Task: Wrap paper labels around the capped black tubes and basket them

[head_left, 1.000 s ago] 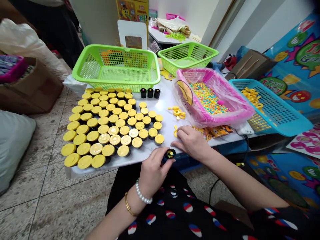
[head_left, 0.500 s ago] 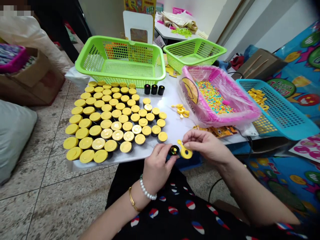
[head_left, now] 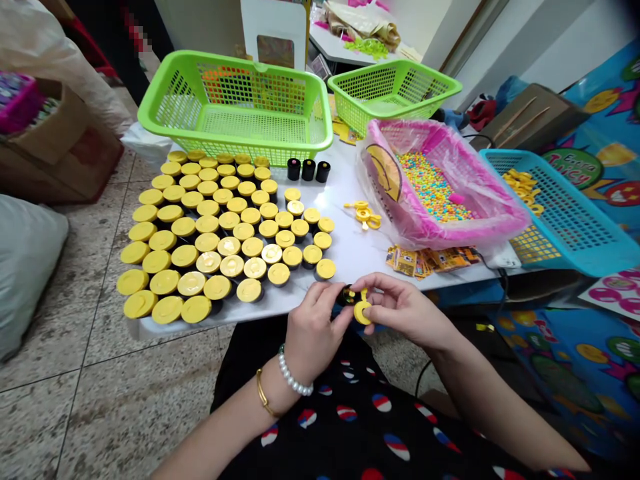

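Between the thumb and fingers of my left hand point(head_left: 316, 319) is a small black cup point(head_left: 345, 296), tilted, with bits of yellow visible inside. My right hand point(head_left: 400, 308) pinches a yellow plastic cap point(head_left: 363, 312) with a ring and a tab, close against the cup's right side. On the table to the left stand many black cups with yellow lids point(head_left: 207, 242) in rows. Three black cups without lids point(head_left: 309, 170) stand behind them. A few loose yellow caps point(head_left: 365, 215) lie in front of the pink basket.
A pink basket point(head_left: 493, 223) lined with plastic holds small colourful candies point(head_left: 435, 187). Right of it, a blue basket point(head_left: 590, 220) contains more yellow caps. Two green baskets point(head_left: 240, 143) stand at the back. Printed packets point(head_left: 415, 261) lie near the front edge.
My right hand has moved left and brought the yellow cap up against the black cup. The cup is tipped more to one side. The view has shifted slightly.
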Tool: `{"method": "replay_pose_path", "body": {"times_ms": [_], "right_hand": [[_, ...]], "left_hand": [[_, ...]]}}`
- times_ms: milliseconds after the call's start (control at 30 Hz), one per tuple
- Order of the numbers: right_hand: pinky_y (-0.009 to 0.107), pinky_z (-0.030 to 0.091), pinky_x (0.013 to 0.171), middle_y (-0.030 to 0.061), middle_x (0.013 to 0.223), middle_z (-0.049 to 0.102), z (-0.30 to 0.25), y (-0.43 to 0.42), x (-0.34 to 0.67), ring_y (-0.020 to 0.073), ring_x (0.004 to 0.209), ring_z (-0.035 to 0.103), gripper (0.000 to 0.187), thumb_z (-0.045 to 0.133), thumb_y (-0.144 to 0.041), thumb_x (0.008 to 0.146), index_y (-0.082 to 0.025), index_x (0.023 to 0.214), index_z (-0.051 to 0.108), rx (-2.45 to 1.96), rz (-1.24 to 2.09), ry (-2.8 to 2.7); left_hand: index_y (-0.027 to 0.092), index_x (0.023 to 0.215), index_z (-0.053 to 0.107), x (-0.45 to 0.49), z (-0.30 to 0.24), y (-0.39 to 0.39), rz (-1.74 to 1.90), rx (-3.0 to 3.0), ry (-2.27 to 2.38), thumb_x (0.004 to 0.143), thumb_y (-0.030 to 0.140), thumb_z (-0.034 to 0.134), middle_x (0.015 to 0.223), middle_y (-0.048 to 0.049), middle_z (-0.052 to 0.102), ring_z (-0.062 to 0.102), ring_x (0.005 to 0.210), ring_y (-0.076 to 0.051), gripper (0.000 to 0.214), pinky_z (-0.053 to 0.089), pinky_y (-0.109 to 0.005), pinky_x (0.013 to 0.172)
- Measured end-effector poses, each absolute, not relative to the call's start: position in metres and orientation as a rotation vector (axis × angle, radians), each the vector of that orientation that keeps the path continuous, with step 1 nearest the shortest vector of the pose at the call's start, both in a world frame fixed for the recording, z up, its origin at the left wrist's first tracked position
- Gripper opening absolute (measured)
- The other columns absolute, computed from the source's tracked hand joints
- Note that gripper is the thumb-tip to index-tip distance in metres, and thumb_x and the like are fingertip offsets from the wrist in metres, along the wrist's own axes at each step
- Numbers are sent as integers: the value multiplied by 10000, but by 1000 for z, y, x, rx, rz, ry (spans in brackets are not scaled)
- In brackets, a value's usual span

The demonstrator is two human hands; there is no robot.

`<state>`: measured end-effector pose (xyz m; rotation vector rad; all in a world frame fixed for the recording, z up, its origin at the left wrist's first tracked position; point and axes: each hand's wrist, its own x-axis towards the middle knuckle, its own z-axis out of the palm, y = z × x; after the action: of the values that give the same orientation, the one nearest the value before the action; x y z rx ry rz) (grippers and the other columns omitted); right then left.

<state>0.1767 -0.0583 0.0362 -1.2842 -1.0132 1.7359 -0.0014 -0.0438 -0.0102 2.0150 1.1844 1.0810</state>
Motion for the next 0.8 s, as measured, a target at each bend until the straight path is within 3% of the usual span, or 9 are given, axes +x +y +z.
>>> {"method": "replay_pose_path", "body": {"times_ms": [167,300,400,567,800], "right_hand": [[268,605,586,-30,748,650,34,-56,183,127,637,662,345,854,-263,680,-203,933,628,-1367,1652,-877],[170,498,505,-36,659,658,33,-51,183,80,519,608,306,873,-260,654,-182,809,620,-1389,1500,-815],[162,429,474,-46,636,642,31,-47,176,60,476,555,276,861,-275,672,-180,807,639,-1366,1503,-855],[204,477,540,-35,659,643,28,-44,167,86,543,574,280,865,-325,661,-182,786,660,-1393,1439,-890],[208,521,495,-6,643,684,29,-43,165,92,498,598,316,896,-340,587,-164,715,667,-1447,1518,-789]], "left_hand": [[172,1200,632,-2,-12,-44,1102,2046,1165,897,220,638,1037,-92,663,683,868,-178,307,595,-278,757],[151,1206,634,-2,-13,-44,1120,2053,1150,894,221,640,1046,-100,659,682,880,-181,320,597,-288,783],[156,1200,642,-2,-12,-44,1109,2054,1167,899,219,632,1037,-94,651,675,863,-171,307,592,-281,775],[181,1186,655,-2,-12,-44,1091,2036,1177,911,260,627,983,-73,636,660,827,-158,287,578,-265,738],[151,1212,644,-3,-12,-44,1010,2088,1175,930,264,608,853,-54,662,638,710,-148,306,551,-253,658]]}}
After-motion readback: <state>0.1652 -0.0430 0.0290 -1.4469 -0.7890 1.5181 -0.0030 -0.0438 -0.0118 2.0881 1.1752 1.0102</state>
